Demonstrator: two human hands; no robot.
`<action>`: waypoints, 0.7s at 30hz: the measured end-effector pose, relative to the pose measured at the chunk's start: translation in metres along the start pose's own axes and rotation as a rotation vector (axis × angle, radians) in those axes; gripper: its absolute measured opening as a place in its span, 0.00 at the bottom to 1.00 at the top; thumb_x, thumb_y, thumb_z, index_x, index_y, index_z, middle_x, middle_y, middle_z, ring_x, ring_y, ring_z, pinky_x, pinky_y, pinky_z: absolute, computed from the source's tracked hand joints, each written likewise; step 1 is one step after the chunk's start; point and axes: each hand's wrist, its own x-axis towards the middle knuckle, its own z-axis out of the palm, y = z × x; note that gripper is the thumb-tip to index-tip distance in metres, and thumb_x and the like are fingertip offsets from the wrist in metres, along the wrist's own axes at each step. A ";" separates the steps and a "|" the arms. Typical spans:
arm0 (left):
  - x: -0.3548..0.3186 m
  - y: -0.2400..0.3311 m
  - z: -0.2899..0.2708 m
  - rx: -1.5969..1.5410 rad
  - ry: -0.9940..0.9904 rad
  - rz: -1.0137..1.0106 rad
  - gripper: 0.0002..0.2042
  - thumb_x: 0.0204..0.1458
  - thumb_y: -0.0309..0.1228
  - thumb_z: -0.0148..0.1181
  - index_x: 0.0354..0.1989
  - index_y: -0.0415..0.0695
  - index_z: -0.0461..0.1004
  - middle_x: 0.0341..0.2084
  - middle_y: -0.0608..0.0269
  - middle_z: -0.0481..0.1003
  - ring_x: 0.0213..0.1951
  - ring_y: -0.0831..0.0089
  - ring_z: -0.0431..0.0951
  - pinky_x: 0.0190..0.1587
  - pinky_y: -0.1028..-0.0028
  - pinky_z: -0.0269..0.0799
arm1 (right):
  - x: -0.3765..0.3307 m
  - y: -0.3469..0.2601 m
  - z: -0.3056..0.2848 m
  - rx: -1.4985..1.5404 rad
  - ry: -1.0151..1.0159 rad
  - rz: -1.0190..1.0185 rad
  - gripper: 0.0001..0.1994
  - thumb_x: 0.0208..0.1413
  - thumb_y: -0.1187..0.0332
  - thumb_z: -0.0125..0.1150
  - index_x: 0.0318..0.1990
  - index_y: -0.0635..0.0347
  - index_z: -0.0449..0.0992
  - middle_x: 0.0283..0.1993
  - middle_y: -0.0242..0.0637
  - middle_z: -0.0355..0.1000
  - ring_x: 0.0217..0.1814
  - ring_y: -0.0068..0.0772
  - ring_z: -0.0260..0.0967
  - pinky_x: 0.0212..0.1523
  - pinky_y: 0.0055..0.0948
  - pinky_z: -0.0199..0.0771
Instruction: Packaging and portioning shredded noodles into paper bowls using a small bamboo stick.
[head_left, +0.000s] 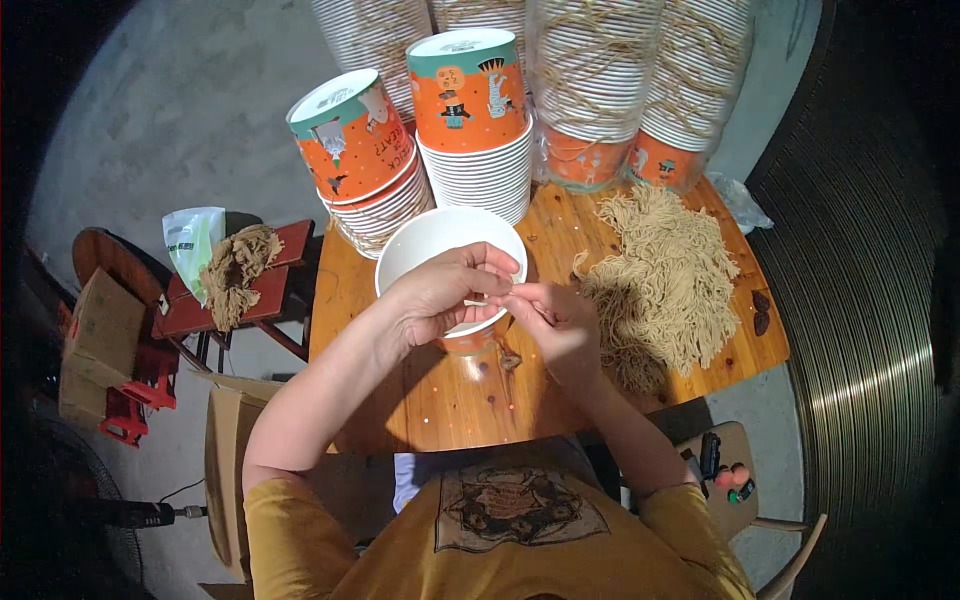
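Our left hand (450, 292) and right hand (553, 322) meet at the fingertips over the right side of the white-lined bucket (450, 235), which sits mouth up near the middle of the worktop (480, 422). The fingers look pinched, but we cannot tell whether they grip a strand. Should our left wrist press its rim, the light-looking bucket may tip. A hasty tug at the tan string pile (670, 280), along the worktop's right edge, could knot its soft, crinkly loops. Bumping the upturned orange buckets (468, 100) toward the far-left corner might topple those smooth, round, tightly nested stacks.
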 end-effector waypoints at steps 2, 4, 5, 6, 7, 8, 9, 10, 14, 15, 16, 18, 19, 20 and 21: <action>0.006 -0.003 -0.004 -0.004 -0.042 0.011 0.09 0.53 0.19 0.55 0.40 0.44 0.70 0.34 0.69 0.73 0.34 0.84 0.75 0.35 0.86 0.75 | 0.000 0.002 -0.003 -0.052 -0.003 -0.007 0.06 0.52 0.75 0.61 0.38 0.61 0.75 0.25 0.31 0.71 0.26 0.19 0.69 0.25 0.22 0.66; 0.007 -0.003 -0.006 -0.006 -0.056 0.029 0.09 0.52 0.18 0.55 0.40 0.43 0.70 0.34 0.69 0.73 0.34 0.84 0.75 0.35 0.86 0.75 | 0.002 0.005 -0.003 0.095 -0.011 0.007 0.04 0.54 0.74 0.59 0.37 0.61 0.75 0.25 0.30 0.70 0.24 0.19 0.66 0.23 0.22 0.65; 0.007 -0.003 -0.007 -0.007 -0.069 0.047 0.09 0.51 0.17 0.56 0.39 0.43 0.70 0.34 0.68 0.73 0.34 0.83 0.75 0.35 0.86 0.74 | 0.003 0.002 -0.006 0.096 -0.013 0.008 0.04 0.54 0.74 0.59 0.37 0.61 0.75 0.25 0.30 0.70 0.24 0.19 0.66 0.23 0.22 0.65; 0.008 -0.005 -0.011 -0.009 -0.066 0.047 0.09 0.51 0.17 0.56 0.39 0.43 0.70 0.34 0.68 0.73 0.34 0.83 0.75 0.35 0.86 0.74 | 0.003 -0.004 -0.012 0.307 -0.082 0.249 0.04 0.55 0.73 0.57 0.37 0.61 0.76 0.25 0.29 0.69 0.23 0.18 0.64 0.23 0.22 0.63; 0.009 -0.006 -0.014 -0.019 -0.097 0.055 0.09 0.51 0.17 0.56 0.39 0.42 0.70 0.34 0.68 0.72 0.34 0.84 0.75 0.35 0.87 0.74 | 0.004 -0.008 -0.017 0.517 -0.148 0.489 0.05 0.57 0.72 0.56 0.37 0.62 0.76 0.25 0.28 0.68 0.22 0.18 0.62 0.23 0.21 0.62; 0.009 -0.006 -0.017 -0.028 -0.126 0.063 0.08 0.51 0.17 0.56 0.39 0.42 0.70 0.34 0.68 0.72 0.33 0.84 0.74 0.35 0.87 0.74 | 0.005 -0.007 -0.018 0.517 -0.149 0.489 0.05 0.57 0.72 0.56 0.37 0.62 0.76 0.25 0.28 0.68 0.22 0.18 0.62 0.23 0.21 0.62; 0.009 -0.007 -0.017 -0.028 -0.125 0.063 0.08 0.51 0.17 0.56 0.39 0.42 0.70 0.34 0.68 0.72 0.33 0.84 0.74 0.35 0.87 0.74 | 0.006 -0.004 -0.019 0.554 -0.126 0.511 0.05 0.57 0.71 0.55 0.36 0.62 0.75 0.25 0.27 0.67 0.22 0.17 0.60 0.23 0.20 0.61; 0.010 -0.007 -0.017 -0.024 -0.132 0.067 0.09 0.51 0.17 0.56 0.38 0.42 0.70 0.34 0.68 0.72 0.33 0.84 0.74 0.35 0.86 0.74 | 0.007 -0.001 -0.020 0.590 -0.101 0.533 0.06 0.58 0.70 0.54 0.36 0.62 0.75 0.25 0.26 0.66 0.21 0.15 0.58 0.23 0.19 0.59; 0.012 -0.012 -0.016 0.016 -0.170 0.144 0.10 0.49 0.15 0.56 0.38 0.43 0.69 0.32 0.70 0.70 0.34 0.83 0.71 0.38 0.83 0.71 | 0.007 0.017 -0.015 0.443 -0.044 0.320 0.04 0.56 0.71 0.57 0.35 0.61 0.73 0.24 0.23 0.63 0.20 0.14 0.56 0.22 0.17 0.56; 0.011 -0.013 -0.013 0.017 -0.172 0.142 0.10 0.49 0.15 0.56 0.38 0.43 0.69 0.32 0.70 0.70 0.34 0.83 0.71 0.38 0.83 0.71 | 0.007 0.020 -0.013 0.334 -0.011 0.203 0.03 0.55 0.72 0.58 0.35 0.60 0.72 0.23 0.23 0.62 0.20 0.14 0.55 0.21 0.18 0.56; 0.009 -0.015 -0.009 0.111 -0.119 0.224 0.11 0.48 0.15 0.55 0.38 0.43 0.68 0.31 0.70 0.69 0.33 0.82 0.70 0.38 0.82 0.69 | 0.007 0.021 -0.011 0.224 0.020 0.088 0.04 0.53 0.73 0.60 0.35 0.59 0.71 0.22 0.22 0.61 0.20 0.14 0.54 0.21 0.18 0.55; 0.009 -0.018 -0.005 0.205 -0.067 0.305 0.11 0.47 0.15 0.54 0.38 0.43 0.67 0.30 0.70 0.68 0.33 0.81 0.69 0.38 0.82 0.67 | 0.007 0.016 -0.012 0.155 -0.007 0.100 0.06 0.51 0.74 0.61 0.35 0.59 0.71 0.21 0.23 0.60 0.20 0.14 0.54 0.21 0.19 0.55; 0.008 -0.019 -0.004 0.274 -0.060 0.374 0.11 0.47 0.15 0.53 0.37 0.44 0.67 0.30 0.70 0.67 0.33 0.81 0.67 0.38 0.81 0.66 | 0.007 0.012 -0.011 0.089 -0.038 0.108 0.07 0.50 0.75 0.63 0.36 0.58 0.71 0.20 0.23 0.59 0.20 0.15 0.54 0.21 0.20 0.55; 0.008 -0.020 -0.004 0.342 -0.052 0.443 0.11 0.47 0.15 0.53 0.37 0.44 0.66 0.30 0.71 0.66 0.33 0.80 0.66 0.38 0.80 0.65 | 0.009 0.006 -0.011 0.090 -0.040 0.109 0.07 0.50 0.75 0.63 0.36 0.58 0.71 0.20 0.23 0.59 0.20 0.15 0.54 0.21 0.20 0.55; 0.007 -0.020 -0.003 0.342 -0.050 0.442 0.11 0.47 0.15 0.53 0.37 0.44 0.66 0.30 0.71 0.66 0.33 0.80 0.66 0.38 0.80 0.65 | 0.010 0.001 -0.010 0.045 -0.054 0.077 0.08 0.49 0.75 0.63 0.36 0.57 0.71 0.20 0.24 0.58 0.20 0.16 0.54 0.21 0.21 0.55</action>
